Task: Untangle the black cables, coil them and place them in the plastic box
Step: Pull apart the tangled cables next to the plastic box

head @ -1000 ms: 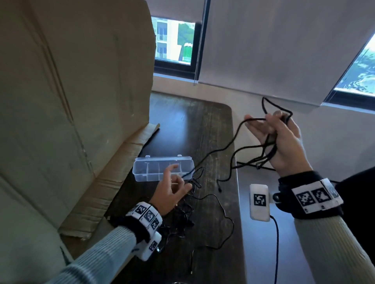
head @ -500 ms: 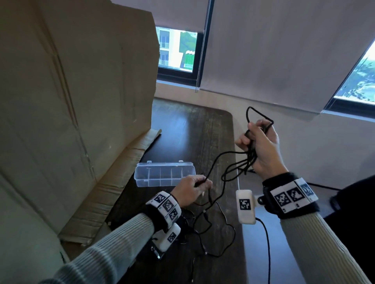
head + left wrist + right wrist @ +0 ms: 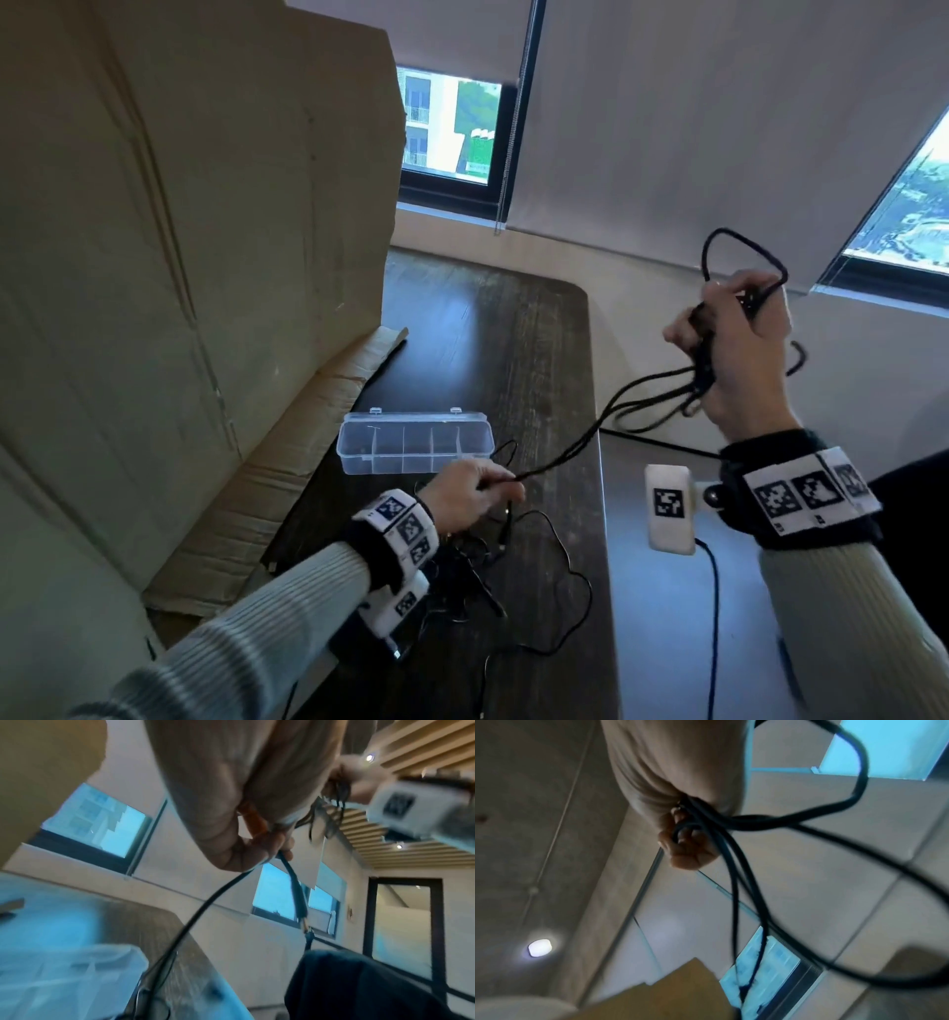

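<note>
I am holding a bundle of gathered loops of black cable point(image 3: 714, 354) in my right hand point(image 3: 739, 349), fingers curled round it up at about two o'clock from the table's middle, well above the dark wooden table point(image 3: 518, 334). One loop is sticking up above my knuckles and others are sagging below the fist. My left hand point(image 3: 464, 496) is pinching the same cable low down, just this side of the plastic box point(image 3: 413, 447), and the run between the two hands is looking nearly taut. In the left wrist view a plug end point(image 3: 299, 902) is dangling below those fingers.

The cable is reading as light, thin and limp (it is draping wherever nothing is supporting it), so I am judging that it will not hold a coil by itself and loops will spring loose if my grip slackens. I would be taking it close to the plug end and feeding short lengths into the right fist, keeping that fist clamped on the crossing point.

The rest of the tangle point(image 3: 472, 565) is lying on the table at six o'clock from the box, beside my left wrist, with a thin strand point(image 3: 565, 580) looping out toward four o'clock. The box is sitting lidless, its compartments looking narrow, so I am expecting tight coils to be needed. A cardboard sheet point(image 3: 179, 257) is leaning at nine o'clock.
</note>
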The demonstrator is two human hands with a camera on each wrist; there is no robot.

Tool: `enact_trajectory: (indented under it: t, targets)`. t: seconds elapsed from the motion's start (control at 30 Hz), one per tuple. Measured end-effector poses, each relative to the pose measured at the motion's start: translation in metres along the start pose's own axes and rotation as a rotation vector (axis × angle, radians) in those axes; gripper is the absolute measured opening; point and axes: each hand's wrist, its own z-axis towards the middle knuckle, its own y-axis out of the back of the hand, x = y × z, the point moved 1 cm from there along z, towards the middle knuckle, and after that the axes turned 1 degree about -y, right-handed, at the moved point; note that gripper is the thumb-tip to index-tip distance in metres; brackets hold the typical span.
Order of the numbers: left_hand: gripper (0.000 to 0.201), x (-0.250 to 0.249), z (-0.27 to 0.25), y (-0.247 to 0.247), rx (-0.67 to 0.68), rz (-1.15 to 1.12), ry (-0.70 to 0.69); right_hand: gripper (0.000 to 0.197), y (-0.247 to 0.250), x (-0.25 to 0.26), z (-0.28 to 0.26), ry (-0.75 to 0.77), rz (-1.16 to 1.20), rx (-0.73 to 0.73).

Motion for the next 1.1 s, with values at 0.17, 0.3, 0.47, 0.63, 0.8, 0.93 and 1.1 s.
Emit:
enact_trajectory:
  t: [0.17,0.3,0.47,0.63,0.8,0.93,1.1]
  targets:
    - [0.020,-0.027,0.007,0.029,-0.214,-0.431,-0.029,0.065,0.017,-0.032,-0.021,-0.066,-0.826,0.471]
    - [0.022,-0.056,0.011,0.024,-0.108,-0.644,-0.062,0.107,0.000,-0.073,-0.050,-0.184,-1.015,0.805]
    - [0.018,-0.062,0.018,0.027,-0.087,-0.532,-0.160,0.030,-0.005,-0.104,-0.047,-0.124,-0.984,0.764]
    - [0.019,-0.036,0.036,0.037,-0.166,-0.206,-0.095,0.029,0.009,-0.113,-0.016,-0.213,-1.064,0.796]
    - [0.036,0.011,0.053,0.010,-0.026,0.275,0.173,0.046,0.040,-0.106,0.018,-0.334,-0.964,0.587]
    - [0.082,0.050,0.073,-0.039,0.271,0.619,0.223,0.037,0.070,-0.129,0.026,-0.504,-1.001,0.438]
    - [0.114,0.090,0.072,-0.079,0.509,0.775,0.387,0.012,0.102,-0.161,0.033,-0.606,-0.958,0.335]
